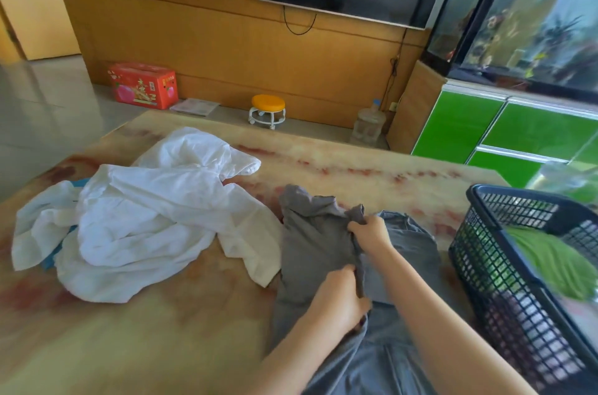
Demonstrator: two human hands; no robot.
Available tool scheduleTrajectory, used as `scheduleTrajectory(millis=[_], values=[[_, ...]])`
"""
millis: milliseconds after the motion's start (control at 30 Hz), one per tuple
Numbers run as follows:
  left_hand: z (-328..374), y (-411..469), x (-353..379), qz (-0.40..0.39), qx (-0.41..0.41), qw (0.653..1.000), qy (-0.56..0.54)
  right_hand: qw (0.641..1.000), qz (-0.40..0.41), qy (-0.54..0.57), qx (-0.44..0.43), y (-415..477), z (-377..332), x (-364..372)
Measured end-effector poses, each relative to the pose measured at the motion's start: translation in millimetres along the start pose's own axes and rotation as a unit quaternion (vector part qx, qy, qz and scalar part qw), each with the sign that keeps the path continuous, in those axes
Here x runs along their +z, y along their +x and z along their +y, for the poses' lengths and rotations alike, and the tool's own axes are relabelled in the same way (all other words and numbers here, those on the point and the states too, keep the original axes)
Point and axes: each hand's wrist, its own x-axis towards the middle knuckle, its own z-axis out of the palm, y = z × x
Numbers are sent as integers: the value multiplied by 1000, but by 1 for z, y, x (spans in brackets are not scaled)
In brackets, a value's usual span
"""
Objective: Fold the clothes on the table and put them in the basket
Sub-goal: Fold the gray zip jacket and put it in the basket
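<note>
Mid-task, early-ish. One piece looks done: a green garment (pixel 556 262) lies inside the dark plastic basket (pixel 485 265) at the right edge of the desk (pixel 145 339). Whether anything is under it, cannot tell.

In hand now: a grey garment (pixel 310 249), spread on the desk just left of the basket, its near end hanging off the desk edge toward the person. Right hand (pixel 370 233) is at the far part of it, fingers (pixel 355 227) curled and pinching a bunched ridge of grey cloth. Left hand (pixel 339 297) is nearer, fingers curled round the same ridge lower down. It looks like a lengthwise fold being made; the garment is not yet a neat packet.

Left to do: white clothes (pixel 145 216) sit in a crumpled heap on the left half of the desk, touching the grey garment's left edge, unfolded. A blue item (pixel 51 257) peeks out from under the heap; what it is, cannot tell. So the grey fold needs finishing and the piece basketing, then the white and blue pieces.
</note>
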Motion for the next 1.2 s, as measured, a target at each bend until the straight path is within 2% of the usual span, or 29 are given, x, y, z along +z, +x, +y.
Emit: scheduleTrajectory(millis=[133,233,400,533,733,867,967,1100,1200], values=[[-10,10,22,-28,-21,999,4,1000,-13,7,10,7,28,4],[-24,13,29,-8,-24,1000,1,998,-36,-11,-44,5,30,6],[-20,12,26,17,10,999,-41,991,-13,-75,-108,7,25,8],[-25,5,33,16,10,997,-75,989,-15,-110,-100,2,33,8],[-29,5,37,58,42,995,-62,992,-7,-87,-91,7,37,4],[-30,6,40,54,54,996,-48,989,1,-117,-92,9,42,6],[-31,9,38,28,29,996,-80,980,26,-166,-111,10,47,6],[-33,10,35,21,9,994,-110,987,23,-130,-96,12,53,6],[-30,7,33,10,-12,989,-147,984,26,-151,-95,11,55,6]])
